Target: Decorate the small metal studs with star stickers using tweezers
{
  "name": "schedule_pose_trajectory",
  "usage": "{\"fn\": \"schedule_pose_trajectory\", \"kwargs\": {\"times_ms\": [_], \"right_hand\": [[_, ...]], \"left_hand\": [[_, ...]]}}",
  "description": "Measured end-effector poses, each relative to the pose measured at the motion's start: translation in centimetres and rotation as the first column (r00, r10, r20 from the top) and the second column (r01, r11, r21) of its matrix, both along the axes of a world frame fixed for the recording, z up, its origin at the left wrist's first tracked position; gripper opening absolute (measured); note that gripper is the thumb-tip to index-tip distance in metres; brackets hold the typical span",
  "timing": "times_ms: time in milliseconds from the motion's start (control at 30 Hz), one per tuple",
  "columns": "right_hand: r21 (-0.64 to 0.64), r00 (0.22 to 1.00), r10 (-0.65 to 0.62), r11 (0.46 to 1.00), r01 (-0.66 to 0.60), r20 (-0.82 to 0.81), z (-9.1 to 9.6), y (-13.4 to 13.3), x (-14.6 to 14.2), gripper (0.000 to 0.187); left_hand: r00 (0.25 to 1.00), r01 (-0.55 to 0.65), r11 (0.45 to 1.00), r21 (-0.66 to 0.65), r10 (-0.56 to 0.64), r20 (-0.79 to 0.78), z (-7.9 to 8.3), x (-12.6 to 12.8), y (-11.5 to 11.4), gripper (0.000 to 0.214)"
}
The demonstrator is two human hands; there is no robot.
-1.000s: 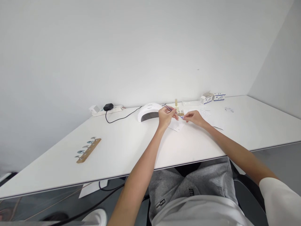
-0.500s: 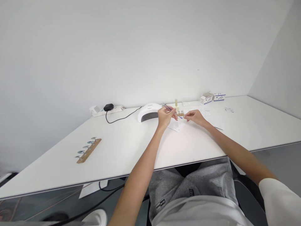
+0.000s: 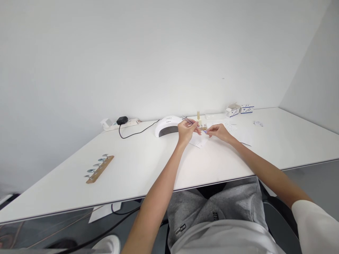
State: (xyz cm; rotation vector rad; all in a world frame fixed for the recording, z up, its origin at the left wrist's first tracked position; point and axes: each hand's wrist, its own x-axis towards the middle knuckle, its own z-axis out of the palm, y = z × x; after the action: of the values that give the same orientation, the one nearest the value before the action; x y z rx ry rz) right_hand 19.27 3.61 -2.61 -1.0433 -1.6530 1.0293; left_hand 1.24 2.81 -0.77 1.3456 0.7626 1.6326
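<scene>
My left hand (image 3: 187, 130) is closed round slim metallic tweezers (image 3: 188, 120), whose back end sticks out above the knuckles. Their tip meets a small blue-purple piece (image 3: 205, 132), too small to name surely. The fingertips of my right hand (image 3: 219, 132) pinch at that same piece from the other side. Just behind the fingers sit a small wooden stand (image 3: 203, 127) with little metal parts and a pale bottle with a tall beige cap (image 3: 198, 115). Under the hands lies a white printed sheet (image 3: 199, 141).
A white nail lamp (image 3: 168, 121) stands left of my hands, its cord running to a power strip (image 3: 129, 122). A wooden bar with several round metal pieces (image 3: 100, 169) lies at left. Small boxes (image 3: 233, 110), a sachet (image 3: 257, 123) and papers (image 3: 239, 135) are at right.
My right fingertips have moved slightly left, closer to the tweezers' tip and the blue-purple piece. The left hand is almost unmoved.
</scene>
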Motion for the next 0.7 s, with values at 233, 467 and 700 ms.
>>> {"fn": "schedule_pose_trajectory", "kwargs": {"times_ms": [233, 467, 700], "right_hand": [[-0.002, 1.0, -0.001, 1.0, 0.001, -0.012, -0.12, 0.14, 0.2, 0.021], [-0.002, 1.0, -0.014, 1.0, 0.014, 0.004, 0.16, 0.06, 0.37, 0.019], [-0.02, 1.0, 0.014, 1.0, -0.014, -0.02, -0.12, 0.18, 0.21, 0.022]], "left_hand": [[0.999, -0.022, 1.0, 0.013, 0.022, -0.024, 0.05, 0.06, -0.03, 0.028], [1.0, -0.029, 1.0, 0.009, 0.029, 0.01, 0.31, -0.12, -0.2, 0.029], [1.0, -0.028, 1.0, 0.001, 0.028, 0.002, 0.14, -0.15, -0.07, 0.031]]}}
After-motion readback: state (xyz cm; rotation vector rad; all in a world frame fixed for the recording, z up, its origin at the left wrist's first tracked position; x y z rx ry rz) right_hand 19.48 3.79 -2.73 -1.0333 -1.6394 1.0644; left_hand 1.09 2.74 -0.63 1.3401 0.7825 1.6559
